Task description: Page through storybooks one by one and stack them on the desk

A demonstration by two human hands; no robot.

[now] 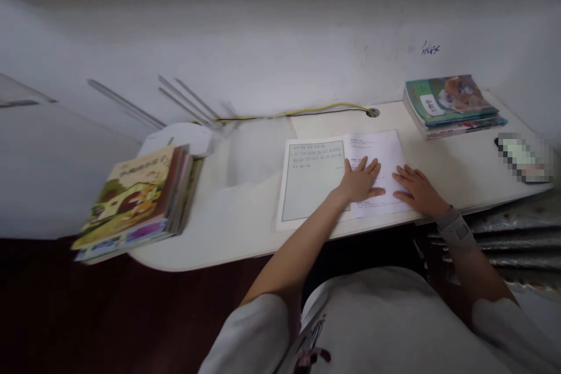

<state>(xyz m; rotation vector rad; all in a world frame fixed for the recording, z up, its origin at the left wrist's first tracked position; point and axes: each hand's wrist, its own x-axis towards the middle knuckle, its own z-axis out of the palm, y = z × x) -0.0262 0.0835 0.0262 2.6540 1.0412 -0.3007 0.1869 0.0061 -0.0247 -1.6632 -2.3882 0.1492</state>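
An open book point(313, 187) lies flat on the white desk, close to its front edge. Its left page has a grey-green panel with a few lines of text, and its right page point(388, 149) is white with print. My left hand point(360, 180) rests palm down on the right page near the fold, fingers spread. On the outer edge of that same page lies my right hand point(418, 190), flat with fingers stretched out, a grey band on its wrist. Neither hand grips anything. Parts of the print are hidden beneath the hands.
A stack of picture books point(131, 196) overhangs the desk's left end, beside a white router point(175, 135) with antennas. More books point(456, 102) are piled at the back right, near a phone point(523, 158). A yellow cable point(319, 108) runs along the wall into a desk hole.
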